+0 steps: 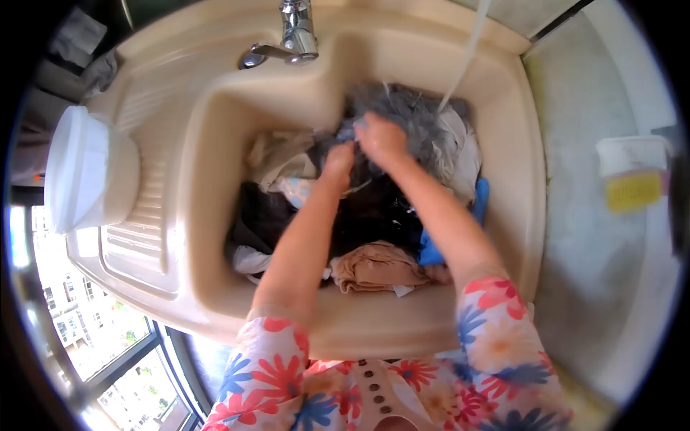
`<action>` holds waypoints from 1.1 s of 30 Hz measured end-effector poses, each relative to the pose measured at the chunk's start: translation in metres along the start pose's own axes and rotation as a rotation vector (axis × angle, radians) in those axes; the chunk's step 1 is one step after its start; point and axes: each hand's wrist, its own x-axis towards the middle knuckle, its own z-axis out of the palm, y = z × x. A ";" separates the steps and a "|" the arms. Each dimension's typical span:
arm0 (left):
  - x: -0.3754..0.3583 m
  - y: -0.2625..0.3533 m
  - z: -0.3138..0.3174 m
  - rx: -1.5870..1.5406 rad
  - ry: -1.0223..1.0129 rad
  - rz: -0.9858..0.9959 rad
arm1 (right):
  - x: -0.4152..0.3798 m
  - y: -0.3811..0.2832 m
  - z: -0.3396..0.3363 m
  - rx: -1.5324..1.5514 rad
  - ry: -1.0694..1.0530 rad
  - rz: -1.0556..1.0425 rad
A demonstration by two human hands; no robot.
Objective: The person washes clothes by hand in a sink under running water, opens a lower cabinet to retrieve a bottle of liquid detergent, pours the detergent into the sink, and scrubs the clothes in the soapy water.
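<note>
Both my hands are over the far part of a beige laundry sink (205,237) full of wet clothes. My right hand (382,140) is closed on a bunched grey cloth (406,108), whose far part is blurred by motion. Close beside it, my left hand (339,161) is closed too, gripping the near end of the same cloth. Around them lie a black garment (370,219), a cream cloth (460,147), a beige cloth (277,154) and a patterned white piece (296,191). A folded tan garment (377,267) and a blue item (431,248) rest nearer me.
A chrome tap (298,36) stands at the back rim. On the left, a white bucket (118,169) sits over the ridged washboard (147,208). A thin pale line (468,54), tube or water, slants into the sink. A yellow sponge (632,190) lies at the right.
</note>
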 end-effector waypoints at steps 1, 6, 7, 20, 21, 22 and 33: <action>0.012 -0.003 -0.009 0.203 -0.097 0.125 | 0.011 0.015 -0.019 -0.069 -0.087 0.071; -0.051 0.073 -0.013 1.157 -0.121 0.590 | 0.010 0.116 -0.054 -0.048 0.071 -0.022; -0.054 0.047 0.004 1.269 -0.118 0.744 | -0.022 0.104 -0.027 -0.278 0.286 -0.154; -0.027 0.066 0.034 1.248 -0.127 0.875 | -0.002 0.136 -0.072 -0.329 0.057 0.079; -0.022 0.062 0.043 1.216 -0.103 0.867 | 0.003 0.155 -0.046 -0.219 -0.056 0.135; -0.012 0.058 0.048 1.231 -0.166 0.767 | 0.006 0.176 -0.017 -0.106 -0.170 0.193; -0.129 0.065 -0.021 1.352 -0.688 1.006 | -0.162 0.036 -0.114 0.006 0.053 -0.390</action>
